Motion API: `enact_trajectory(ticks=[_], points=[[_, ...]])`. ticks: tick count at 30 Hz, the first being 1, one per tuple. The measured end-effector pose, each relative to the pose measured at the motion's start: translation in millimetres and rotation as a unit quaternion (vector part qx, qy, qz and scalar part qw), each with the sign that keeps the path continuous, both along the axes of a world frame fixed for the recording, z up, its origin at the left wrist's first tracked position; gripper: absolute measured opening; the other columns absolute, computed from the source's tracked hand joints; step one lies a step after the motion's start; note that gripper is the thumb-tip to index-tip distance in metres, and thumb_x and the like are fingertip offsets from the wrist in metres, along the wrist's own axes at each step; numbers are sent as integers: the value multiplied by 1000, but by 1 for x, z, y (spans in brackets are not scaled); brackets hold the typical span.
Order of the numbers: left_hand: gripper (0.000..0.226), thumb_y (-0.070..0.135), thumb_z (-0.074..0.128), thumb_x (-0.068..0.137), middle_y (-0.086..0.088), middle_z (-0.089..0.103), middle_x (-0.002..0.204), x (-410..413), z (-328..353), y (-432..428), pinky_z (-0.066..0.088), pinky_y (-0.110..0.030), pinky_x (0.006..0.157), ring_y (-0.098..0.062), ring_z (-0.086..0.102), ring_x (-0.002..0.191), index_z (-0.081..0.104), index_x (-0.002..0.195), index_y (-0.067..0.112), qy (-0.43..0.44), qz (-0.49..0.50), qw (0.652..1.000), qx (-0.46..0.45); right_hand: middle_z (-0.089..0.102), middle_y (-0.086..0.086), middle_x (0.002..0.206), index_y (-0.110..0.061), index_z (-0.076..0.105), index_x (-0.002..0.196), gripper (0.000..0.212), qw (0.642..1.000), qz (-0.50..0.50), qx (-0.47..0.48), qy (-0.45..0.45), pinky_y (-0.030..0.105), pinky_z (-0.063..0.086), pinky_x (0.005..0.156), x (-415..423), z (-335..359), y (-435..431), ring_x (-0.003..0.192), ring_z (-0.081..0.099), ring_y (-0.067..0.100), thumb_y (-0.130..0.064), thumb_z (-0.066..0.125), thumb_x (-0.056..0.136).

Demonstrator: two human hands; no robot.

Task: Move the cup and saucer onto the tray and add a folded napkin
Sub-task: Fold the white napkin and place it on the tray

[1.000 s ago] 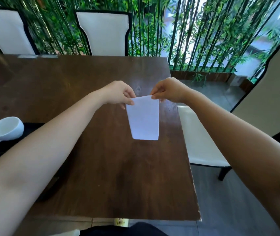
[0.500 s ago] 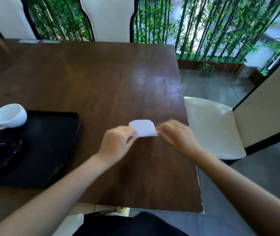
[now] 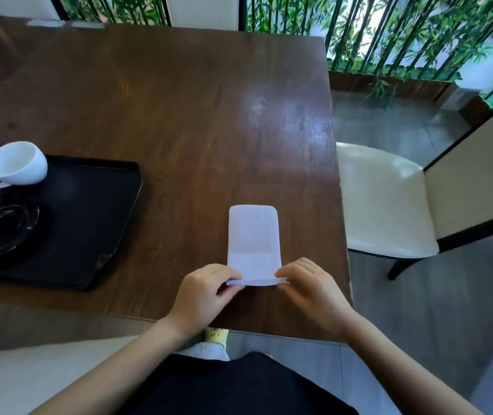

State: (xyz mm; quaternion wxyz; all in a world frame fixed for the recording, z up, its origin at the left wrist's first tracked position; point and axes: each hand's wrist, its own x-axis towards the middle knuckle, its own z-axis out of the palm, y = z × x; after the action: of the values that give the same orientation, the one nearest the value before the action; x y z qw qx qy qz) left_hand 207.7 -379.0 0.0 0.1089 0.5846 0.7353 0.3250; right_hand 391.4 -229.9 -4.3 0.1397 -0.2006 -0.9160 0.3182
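A white napkin [image 3: 253,232] lies lengthwise on the brown table [image 3: 179,100], near its front right corner. My left hand [image 3: 203,292] pinches the napkin's near left corner and my right hand [image 3: 314,287] pinches its near right corner, lifting that near edge slightly. A black tray [image 3: 95,223] sits at the left of the table. On the tray a white cup [image 3: 16,163] leans tilted at the back, and a dark glass saucer [image 3: 2,229] lies in front of it.
A cream chair seat [image 3: 389,205] stands just right of the table's edge. Two white chair backs and a bamboo screen [image 3: 389,34] line the far side. My dark clothing shows at the bottom.
The napkin went from hanging in the air at arm's length to lying flat on the table. Both hands drew back toward me, still holding its near corners.
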Motion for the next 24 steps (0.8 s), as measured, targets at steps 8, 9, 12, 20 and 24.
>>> enact_trajectory(ticks=[8, 9, 12, 20, 24], points=[[17, 17, 70, 80, 12, 67, 94, -35, 14, 44, 45, -4, 77, 3, 61, 87, 71, 97, 15, -106, 57, 993, 17, 64, -17, 84, -22, 66, 93, 10, 974, -120, -180, 73, 6, 43, 69, -41, 14, 31, 77, 58, -6, -16, 66, 85], [15, 17, 70, 81, 14, 66, 92, -41, 14, 55, 45, -4, 74, 5, 60, 86, 71, 96, 16, -125, 66, 990, 21, 64, -16, 81, -22, 66, 92, 8, 967, -142, -196, 83, 5, 42, 67, -49, 15, 38, 73, 57, -8, -17, 66, 85], [11, 19, 66, 83, 17, 65, 90, -61, 10, 85, 47, -7, 69, 7, 59, 85, 69, 94, 23, -184, 103, 977, 6, 65, -12, 83, -23, 66, 92, 6, 955, -189, -215, 80, 7, 44, 63, -75, 12, 59, 73, 57, -5, -22, 63, 87], [10, 18, 60, 86, 8, 63, 91, -91, -35, 130, 40, -12, 66, -2, 54, 77, 69, 91, 19, -191, 173, 961, -101, 64, -4, 90, -17, 66, 95, 15, 935, -294, -195, -33, 22, 48, 68, -124, -30, 84, 84, 59, 10, -25, 54, 92], [10, 14, 60, 85, -2, 64, 95, -92, -48, 133, 39, -20, 72, -9, 53, 81, 69, 89, 14, -169, 182, 962, -111, 63, 2, 94, -14, 66, 93, 16, 934, -331, -124, -47, 27, 44, 73, -133, -43, 79, 90, 56, 15, -21, 52, 91]])
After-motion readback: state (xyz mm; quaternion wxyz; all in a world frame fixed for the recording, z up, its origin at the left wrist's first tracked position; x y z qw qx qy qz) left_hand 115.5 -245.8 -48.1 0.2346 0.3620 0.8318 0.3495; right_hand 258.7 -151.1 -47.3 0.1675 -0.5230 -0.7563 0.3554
